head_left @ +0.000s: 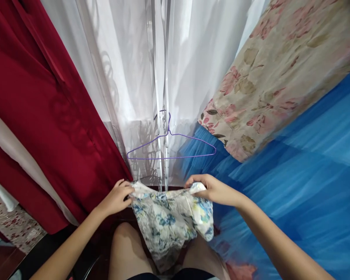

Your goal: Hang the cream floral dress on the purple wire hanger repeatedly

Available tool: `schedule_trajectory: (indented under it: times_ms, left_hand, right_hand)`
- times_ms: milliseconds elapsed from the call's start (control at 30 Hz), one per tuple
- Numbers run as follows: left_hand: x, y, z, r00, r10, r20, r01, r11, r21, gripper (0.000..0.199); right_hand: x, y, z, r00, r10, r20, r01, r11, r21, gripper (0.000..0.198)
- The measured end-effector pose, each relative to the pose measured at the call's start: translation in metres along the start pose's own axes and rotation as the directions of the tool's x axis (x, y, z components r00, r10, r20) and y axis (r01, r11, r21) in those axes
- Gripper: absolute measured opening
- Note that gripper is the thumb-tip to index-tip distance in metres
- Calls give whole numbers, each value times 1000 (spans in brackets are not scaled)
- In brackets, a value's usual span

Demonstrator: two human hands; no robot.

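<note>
A white garment with blue, green and yellow flowers hangs between my two hands, above my lap. My left hand pinches its upper left corner. At the upper right corner, my right hand grips the cloth between thumb and fingers. The garment's lower part drapes loosely over my thighs; I cannot tell its exact kind. Just beyond it, a purple wire hanger hangs from a white metal stand, with nothing on its bar.
White curtains hang behind the stand. To the left are dark red drapes. A beige floral cloth and blue tulle fill the right side, close to my right arm. A dark seat edge shows at lower left.
</note>
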State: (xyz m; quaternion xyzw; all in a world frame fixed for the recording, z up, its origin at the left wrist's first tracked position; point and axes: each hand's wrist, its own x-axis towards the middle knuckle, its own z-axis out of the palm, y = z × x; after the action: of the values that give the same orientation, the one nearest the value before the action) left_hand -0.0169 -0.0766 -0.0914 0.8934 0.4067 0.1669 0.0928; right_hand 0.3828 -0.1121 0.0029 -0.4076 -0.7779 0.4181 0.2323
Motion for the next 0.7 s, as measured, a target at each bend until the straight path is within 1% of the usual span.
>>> schedule_trajectory:
  times_ms: [67,133,167,200,267,367,433,500,567,633,667,700]
  left_hand:
    - [8,-18,-17,996,-49,-73,53,997,58,18]
    - [22,-32,-35,984,-102,-145,116,989,91,24]
    - [29,-37,-43,976,-120,-180,139,986,94,27]
    - [37,-41,-52,968,-128,-214,149,985,86,28]
    - [52,-41,-65,948,-125,-293,145,988,48,32]
    - [71,-24,-76,896,-109,-431,103,994,-37,34]
    - [82,-5,-79,877,-82,-473,45,995,-89,35]
    - [93,18,-80,874,-52,-483,-5,993,-116,36]
    - [103,39,-80,869,-17,-495,-36,995,-98,35]
    - [112,56,-80,859,27,-511,-64,996,-55,33]
    - [114,62,-81,853,42,-520,-74,996,-40,32]
    - [116,66,-81,847,47,-529,-75,997,-32,32]
  right_hand:
    - [20,8,-5,989,-46,-140,34,996,-86,49]
    - [42,17,-9,953,-89,-289,38,983,-179,66]
    - [53,21,-11,935,-104,-338,28,975,-221,68]
    - [62,25,-13,925,-111,-364,14,966,-257,65]
    - [77,31,-14,928,-109,-356,-8,950,-312,50]
    - [87,36,-7,935,-109,-337,-26,927,-374,26]
    - [88,37,2,925,-104,-365,-51,919,-390,21]
    - [87,37,13,911,-96,-400,-75,917,-392,20]
    - [83,35,22,912,-98,-399,-65,925,-375,22]
    - [76,33,28,913,-130,-387,-2,947,-322,25]
    - [71,32,29,904,-161,-397,43,957,-288,27]
    - [64,31,29,880,-191,-434,83,963,-255,32]
